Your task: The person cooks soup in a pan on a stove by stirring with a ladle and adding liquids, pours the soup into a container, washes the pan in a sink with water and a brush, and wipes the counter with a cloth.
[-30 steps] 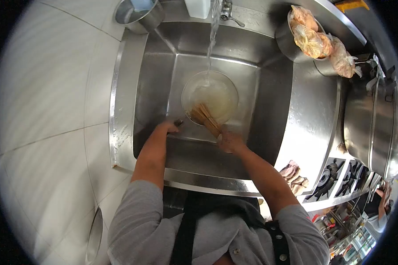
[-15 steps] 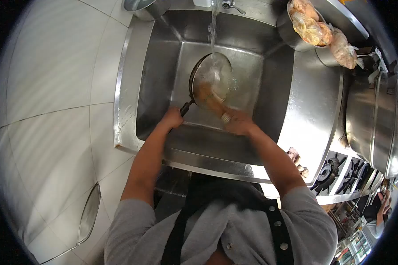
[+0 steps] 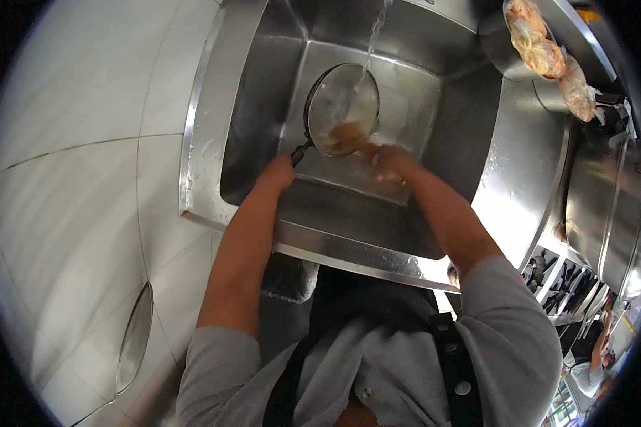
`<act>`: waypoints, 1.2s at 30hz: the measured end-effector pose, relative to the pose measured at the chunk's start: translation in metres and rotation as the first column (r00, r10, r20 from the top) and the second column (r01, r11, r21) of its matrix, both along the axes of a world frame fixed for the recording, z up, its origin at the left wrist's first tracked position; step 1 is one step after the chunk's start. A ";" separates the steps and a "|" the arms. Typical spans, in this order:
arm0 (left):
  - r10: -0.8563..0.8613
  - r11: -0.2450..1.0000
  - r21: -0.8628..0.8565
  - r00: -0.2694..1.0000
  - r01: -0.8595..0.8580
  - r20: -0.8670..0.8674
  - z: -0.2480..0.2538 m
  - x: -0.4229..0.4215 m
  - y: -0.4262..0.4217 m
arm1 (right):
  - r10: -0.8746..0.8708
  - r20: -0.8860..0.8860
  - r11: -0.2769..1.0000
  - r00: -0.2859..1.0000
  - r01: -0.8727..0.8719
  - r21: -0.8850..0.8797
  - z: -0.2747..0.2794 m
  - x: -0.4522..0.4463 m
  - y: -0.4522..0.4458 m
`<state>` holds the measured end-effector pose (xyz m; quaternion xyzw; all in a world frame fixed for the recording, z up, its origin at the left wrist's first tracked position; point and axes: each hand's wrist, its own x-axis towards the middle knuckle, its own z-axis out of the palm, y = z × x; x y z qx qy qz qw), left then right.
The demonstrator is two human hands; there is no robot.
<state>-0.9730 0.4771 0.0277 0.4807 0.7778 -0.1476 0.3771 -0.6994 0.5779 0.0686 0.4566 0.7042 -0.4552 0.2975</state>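
A round frying pan point(image 3: 340, 99) with a dark handle sits tilted in the metal sink point(image 3: 399, 178), wet inside. My left hand point(image 3: 278, 173) is closed around the end of its handle. In my right hand point(image 3: 394, 165) is a tan, bristly brush point(image 3: 352, 135), smeared by motion, its head against the near part of the pan's inside. Running water point(image 3: 374, 39) falls from above onto the pan's far right rim. The fingers of my right hand wrap the brush handle, which is mostly hidden.
Plastic bags of pale orange food point(image 3: 538, 43) rest on metal pots at the upper right. Large steel pots point(image 3: 595, 192) stand at the right, beyond the counter point(image 3: 523, 149). A wire-rimmed strainer point(image 3: 135, 338) is at the lower left. Another person point(image 3: 590, 366) is at the far lower right.
My view has shifted, so the sink sits higher and slightly turned. The brush has swept within the pan, its head now nearer the lower right. My left hand keeps the handle.
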 end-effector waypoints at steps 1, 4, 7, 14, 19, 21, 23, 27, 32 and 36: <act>-0.009 1.000 0.005 1.000 0.009 0.001 0.000 0.002 0.001 | -0.001 0.075 0.997 0.997 -0.005 0.081 -0.022 0.001 0.013; 0.004 1.000 0.017 1.000 -0.005 0.009 -0.002 0.003 0.002 | -0.169 0.006 0.979 0.986 0.169 -0.118 -0.024 -0.005 0.015; 0.067 0.997 0.025 0.998 -0.067 0.007 -0.014 0.001 0.000 | -0.031 0.057 0.984 0.998 0.040 -0.174 0.052 -0.011 0.007; 0.028 0.999 0.044 0.998 -0.026 -0.050 -0.003 0.005 0.003 | 0.128 0.056 0.940 0.990 -0.103 -0.325 0.049 -0.007 0.018; 0.044 0.999 -0.018 0.997 -0.045 -0.057 -0.002 0.009 0.006 | 0.174 0.297 0.965 0.939 -0.223 0.137 -0.044 0.011 0.034; 0.056 0.998 -0.012 0.998 -0.056 -0.031 0.004 0.013 0.011 | 0.146 0.194 0.974 0.970 -0.175 0.142 -0.002 -0.005 0.032; -0.020 1.000 0.008 0.999 0.021 -0.044 -0.016 0.006 0.002 | 0.062 0.125 0.995 0.990 -0.052 -0.087 0.069 -0.023 0.020; -0.103 0.989 -0.105 0.995 0.102 -0.001 -0.014 0.004 0.006 | 0.135 0.059 0.884 0.989 -0.147 0.444 -0.022 0.035 -0.009; -0.059 0.974 -0.214 0.994 0.076 0.087 -0.019 0.014 0.006 | -0.345 0.014 0.914 0.938 0.340 -0.222 0.020 0.002 -0.004; 0.000 0.960 -0.273 0.980 0.055 0.198 -0.032 0.004 0.008 | -0.291 -0.312 0.914 0.904 0.359 0.187 -0.080 0.010 -0.042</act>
